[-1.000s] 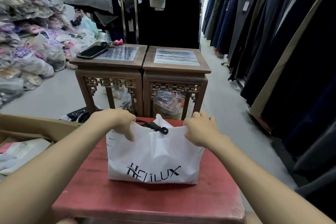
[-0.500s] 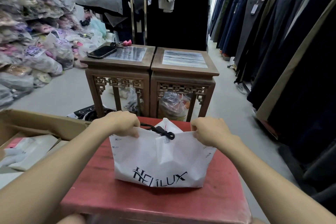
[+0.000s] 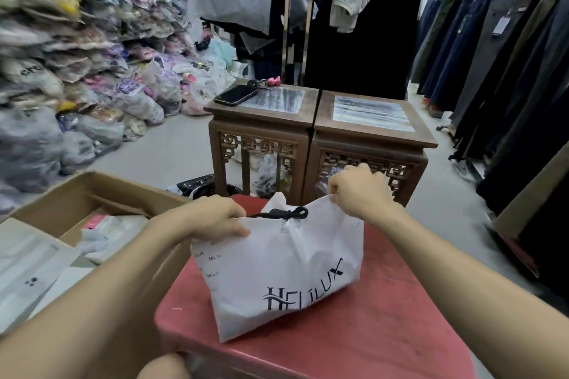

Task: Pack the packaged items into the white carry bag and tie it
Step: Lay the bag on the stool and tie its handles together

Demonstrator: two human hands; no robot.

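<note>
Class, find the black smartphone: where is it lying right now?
In the head view, the black smartphone lies on the left carved wooden side table, near its left edge, beside keys with a pink charm.

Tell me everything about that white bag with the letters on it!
The white carry bag looks like soft, cloth-like material, creased and bulging. Dark letters read HELILUX on its front, with smaller prints near the left edge. A black cord is knotted at its mouth. It stands on the red table, tilted, right side higher. The left hand grips its top left corner and the right hand pinches its top right edge.
</note>
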